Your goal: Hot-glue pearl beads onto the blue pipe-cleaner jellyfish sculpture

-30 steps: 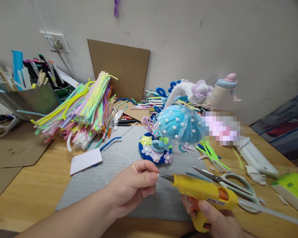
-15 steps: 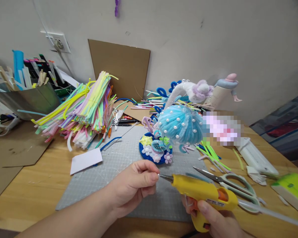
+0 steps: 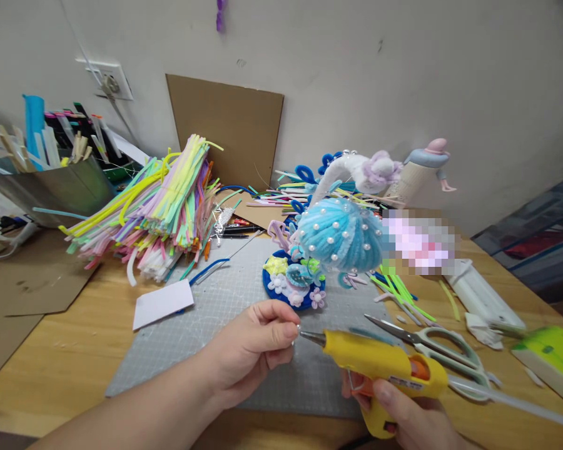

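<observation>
A tiny whitish piece (image 3: 298, 327), which looks like a pearl bead, is pinched between the thumb and forefinger of my left hand (image 3: 258, 350). My right hand (image 3: 403, 406) grips a yellow hot glue gun (image 3: 373, 356) by its handle, fingers at the orange trigger. Its metal nozzle points left, with the tip right beside the bead; whether they touch I cannot tell. Behind my hands stands a fuzzy pipe-cleaner lamp shape with a pearl-dotted light-blue shade (image 3: 340, 236) and a curved white stem (image 3: 333, 172). Its dark-blue round base (image 3: 269, 294) carries small flowers and a yellow star.
Scissors (image 3: 422, 340) lie right of the grey cutting mat (image 3: 169, 362), behind the glue gun. A white card (image 3: 163, 304) sits at the mat's left. Bundled pipe cleaners (image 3: 169, 206), a metal container (image 3: 51, 187) of sticks and a cardboard sheet (image 3: 228, 131) are farther back. A clear glue stick (image 3: 511, 403) trails from the gun.
The glue gun has shifted very slightly left, and the bead at my left fingertips sits a little higher against the nozzle tip. Everything else looks the same.
</observation>
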A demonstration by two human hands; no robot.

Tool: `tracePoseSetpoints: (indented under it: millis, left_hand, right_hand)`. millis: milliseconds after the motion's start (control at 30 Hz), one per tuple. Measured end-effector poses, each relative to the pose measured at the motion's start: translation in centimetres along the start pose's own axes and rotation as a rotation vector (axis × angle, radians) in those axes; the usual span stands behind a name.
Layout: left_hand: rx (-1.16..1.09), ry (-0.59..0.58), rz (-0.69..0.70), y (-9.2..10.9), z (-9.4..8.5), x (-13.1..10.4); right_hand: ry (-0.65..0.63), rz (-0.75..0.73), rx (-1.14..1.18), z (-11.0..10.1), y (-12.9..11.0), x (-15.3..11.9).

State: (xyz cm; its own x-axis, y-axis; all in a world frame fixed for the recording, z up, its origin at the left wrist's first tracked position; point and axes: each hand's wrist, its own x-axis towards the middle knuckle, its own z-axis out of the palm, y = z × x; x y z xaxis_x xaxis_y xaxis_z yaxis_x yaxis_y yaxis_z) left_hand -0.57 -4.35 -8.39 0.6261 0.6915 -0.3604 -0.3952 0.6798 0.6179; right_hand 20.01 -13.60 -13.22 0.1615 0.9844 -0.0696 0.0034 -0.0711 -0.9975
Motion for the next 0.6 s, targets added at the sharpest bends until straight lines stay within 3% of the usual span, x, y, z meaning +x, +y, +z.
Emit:
tracePoseSetpoints:
  millis: [167, 333, 467, 600]
  left_hand:
    - [0.016, 0.005, -0.003, 0.0, 0.0, 0.0]
    - [-0.005, -0.017, 0.016, -0.1, 0.0, 0.1]
    - [0.008, 0.006, 0.048, 0.3, -0.3, 0.3]
    - [0.08, 0.126, 0.167, 1.1, -0.9, 1.3]
  right_hand:
    - [-0.075, 0.05, 0.143, 0.2, -0.3, -0.2]
    - [-0.002, 0.108, 0.199, 0.4, -0.2, -0.2]
    - [-0.174, 0.04, 0.127, 0.1, -0.1, -0.1]
    - [-0.304, -0.024, 0.075, -0.2, -0.9, -0.1]
